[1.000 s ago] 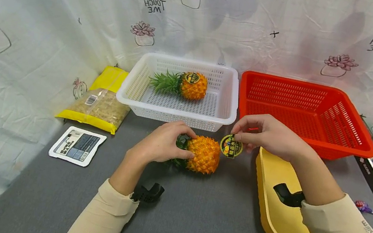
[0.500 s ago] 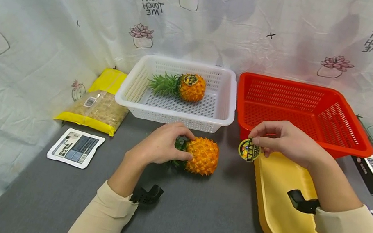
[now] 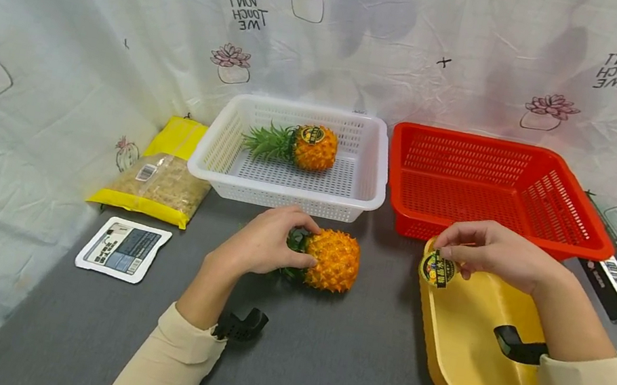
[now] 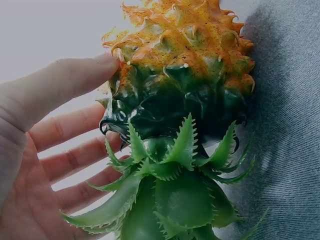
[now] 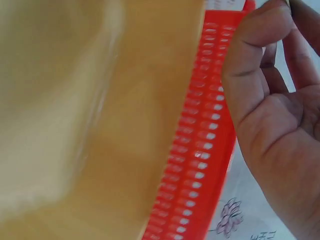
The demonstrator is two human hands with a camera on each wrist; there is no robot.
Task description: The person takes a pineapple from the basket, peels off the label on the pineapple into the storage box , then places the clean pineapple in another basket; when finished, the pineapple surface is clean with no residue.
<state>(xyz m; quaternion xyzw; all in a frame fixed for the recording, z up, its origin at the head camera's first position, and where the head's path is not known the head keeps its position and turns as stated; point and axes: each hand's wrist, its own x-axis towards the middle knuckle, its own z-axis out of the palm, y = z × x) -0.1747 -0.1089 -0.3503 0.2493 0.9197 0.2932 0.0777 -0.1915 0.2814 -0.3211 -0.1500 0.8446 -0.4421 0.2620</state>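
Sticker [image 3: 437,269] now over yellow tray [image 3: 462,357] edge, pinched in right hand [image 3: 490,252] grip.

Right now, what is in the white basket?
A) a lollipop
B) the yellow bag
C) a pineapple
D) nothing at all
C: in the head view a pineapple with its green leaves lies on its side inside the white basket, while the yellow bag lies on the table outside it.

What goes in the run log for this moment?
left hand: holds pineapple on table | right hand: pinches round label over yellow tray
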